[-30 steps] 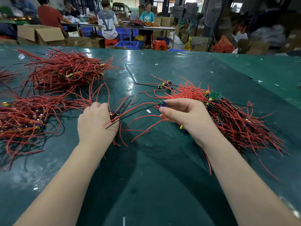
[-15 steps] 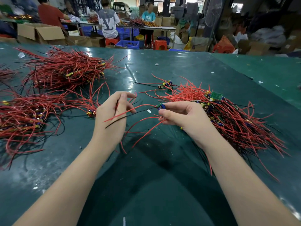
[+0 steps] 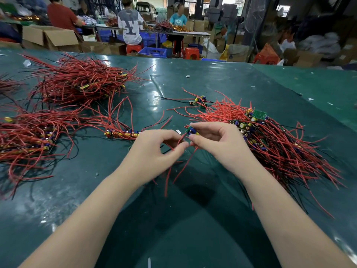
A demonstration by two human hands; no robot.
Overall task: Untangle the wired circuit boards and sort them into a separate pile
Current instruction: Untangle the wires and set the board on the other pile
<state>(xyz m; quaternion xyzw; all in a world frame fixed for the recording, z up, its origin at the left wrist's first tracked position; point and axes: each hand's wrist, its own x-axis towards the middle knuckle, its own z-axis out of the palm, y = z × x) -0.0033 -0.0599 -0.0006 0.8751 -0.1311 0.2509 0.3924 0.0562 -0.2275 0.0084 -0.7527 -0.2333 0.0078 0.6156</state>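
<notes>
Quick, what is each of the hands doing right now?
Left hand: closed, pinching red wires.
Right hand: closed, holding a small circuit board by its fingertips.

The left wire pile (image 3: 29,140) runs off the picture's left edge. The right hand (image 3: 218,144) covers most of a small circuit board (image 3: 191,130) — its markings too small to read. Both forearms are cut off at the bottom edge.

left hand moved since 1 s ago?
Yes. The left hand has shifted right, away from the left-side wire pile, and now pinches red wires beside the right hand.
</notes>
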